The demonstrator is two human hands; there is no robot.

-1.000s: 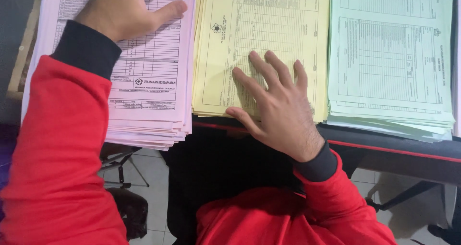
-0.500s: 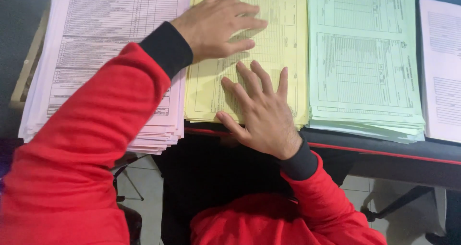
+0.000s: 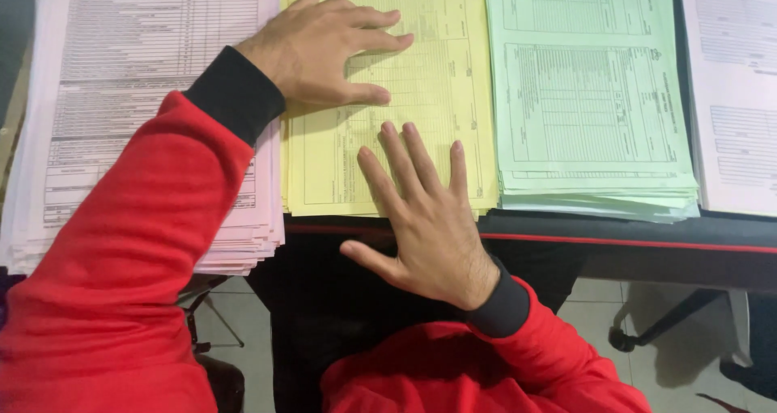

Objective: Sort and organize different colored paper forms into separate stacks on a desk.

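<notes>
Resting flat on the yellow stack [image 3: 453,97], both hands worked the same pile of printed forms, and the placement looked deliberate. The left hand [image 3: 324,53] lay palm down across the upper part of the top yellow sheet, its fingers [image 3: 380,16] stretched toward the far side and its thumb tucked along the lower edge of the palm — released rather than clenched, gripping nothing, simply pressing. That pressure seemed meant to pin the sheets so they would not slide. The right hand [image 3: 429,235] sat nearer the person, its fingertips [image 3: 409,150] spread over the lower part of the yellow stack while the heel of the hand hung past the near edge of the worktop [image 3: 631,247]. Its fingers were also open and splayed, holding nothing; whether a fingertip had begun to lift a sheet corner could not be told.

To the left of the yellow stack lay the pink stack [image 3: 129,73], thick and overhanging the worktop edge, partly hidden under the red sleeve [image 3: 137,243] of the left arm. To the right of the yellow stack sat the green stack [image 3: 591,97], and beyond that a white stack [image 3: 732,97] at the picture's edge. The piles lay side by side, nearly touching, each colour kept apart — an arrangement that probably let one sheet of each be reached in turn. Below the yellow stack, tiled floor [image 3: 591,308] showed under the worktop.
</notes>
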